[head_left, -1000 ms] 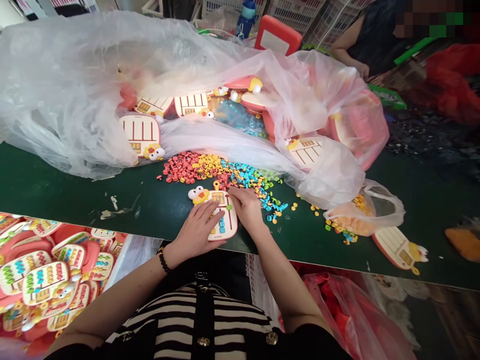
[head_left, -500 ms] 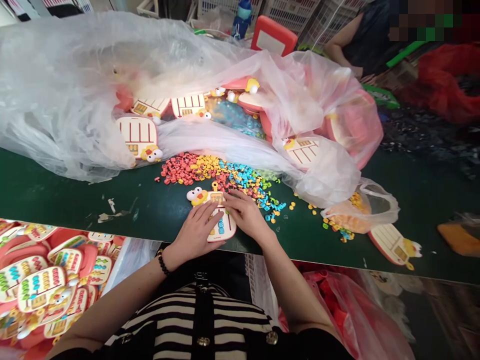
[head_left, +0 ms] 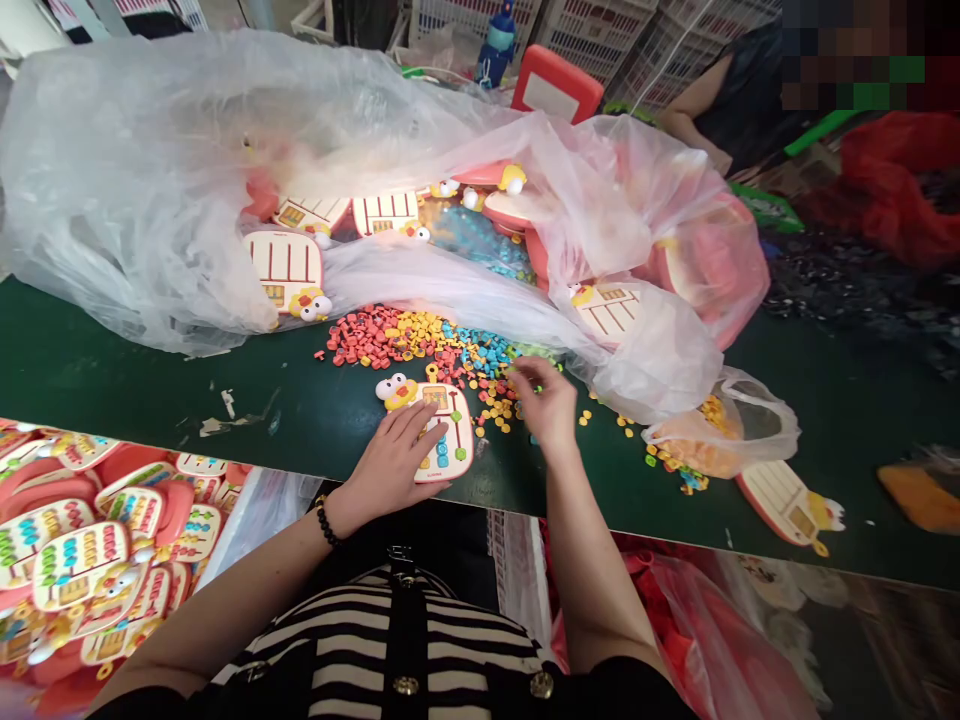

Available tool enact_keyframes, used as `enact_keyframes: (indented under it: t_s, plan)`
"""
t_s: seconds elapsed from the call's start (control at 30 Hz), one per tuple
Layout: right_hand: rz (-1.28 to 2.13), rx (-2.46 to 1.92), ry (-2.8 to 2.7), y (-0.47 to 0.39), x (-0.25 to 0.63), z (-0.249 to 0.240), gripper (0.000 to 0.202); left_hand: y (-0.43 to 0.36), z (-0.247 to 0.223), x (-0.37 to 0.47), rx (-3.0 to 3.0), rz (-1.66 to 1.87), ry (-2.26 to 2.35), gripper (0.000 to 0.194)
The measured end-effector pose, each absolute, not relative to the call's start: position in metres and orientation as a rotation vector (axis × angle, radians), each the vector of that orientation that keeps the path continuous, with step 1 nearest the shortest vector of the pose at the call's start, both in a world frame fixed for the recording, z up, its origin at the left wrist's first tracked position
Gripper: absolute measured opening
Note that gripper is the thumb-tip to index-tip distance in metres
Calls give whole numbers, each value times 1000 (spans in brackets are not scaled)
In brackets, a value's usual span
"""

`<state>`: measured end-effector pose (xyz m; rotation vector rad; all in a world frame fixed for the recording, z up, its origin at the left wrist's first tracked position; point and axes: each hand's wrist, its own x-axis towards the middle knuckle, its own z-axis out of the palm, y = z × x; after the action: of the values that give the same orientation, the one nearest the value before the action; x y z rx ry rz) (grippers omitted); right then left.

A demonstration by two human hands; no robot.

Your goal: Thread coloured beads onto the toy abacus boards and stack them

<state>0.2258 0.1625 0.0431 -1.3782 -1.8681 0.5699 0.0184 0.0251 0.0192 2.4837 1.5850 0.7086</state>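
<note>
At the far left, below the table (head_left: 150, 400), lies a heap of slotted boards (head_left: 79, 570) filled with coloured pieces. Above it, a large clear plastic bag (head_left: 135, 190) spreads across the tabletop, with a bare slotted board (head_left: 283, 262) poking out of its folds.

The left hand (head_left: 397, 450), a beaded bracelet (head_left: 324, 520) at its wrist, rests on a chick-headed toy board (head_left: 452, 437) near the table's front edge, its fingers slightly apart across the face. Blue pieces (head_left: 442, 445) fill part of one slot; two green pieces (head_left: 460, 454) sit spaced along the rightmost one. Just behind are loose red pieces (head_left: 367, 335), then yellow pieces (head_left: 420, 328) and blue ones, mixed at the edges.

The right hand (head_left: 547, 400) is over the right part of this pile, well clear of the board, fingers bent; whether they pinch a piece cannot be told. Farther right come a small plastic bag (head_left: 776, 412) beside more loose pieces, another slotted board with a chick head (head_left: 784, 500), and, beyond the table, a co-worker's arm (head_left: 694, 105).
</note>
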Motion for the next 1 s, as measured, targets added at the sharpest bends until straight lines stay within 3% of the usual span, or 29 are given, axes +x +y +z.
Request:
enact_keyframes:
  t_s: [0.17, 0.57, 1.0]
  plan:
    - [590, -1087, -2198, 132, 181, 32, 20, 26, 18, 19, 2493, 708, 1599, 60]
    - [489, -1188, -2295, 134, 180, 38, 22, 25, 17, 18, 2494, 712, 1588, 58]
    - [866, -1147, -2210, 139, 207, 50, 13, 25, 18, 18, 2473, 714, 1579, 60]
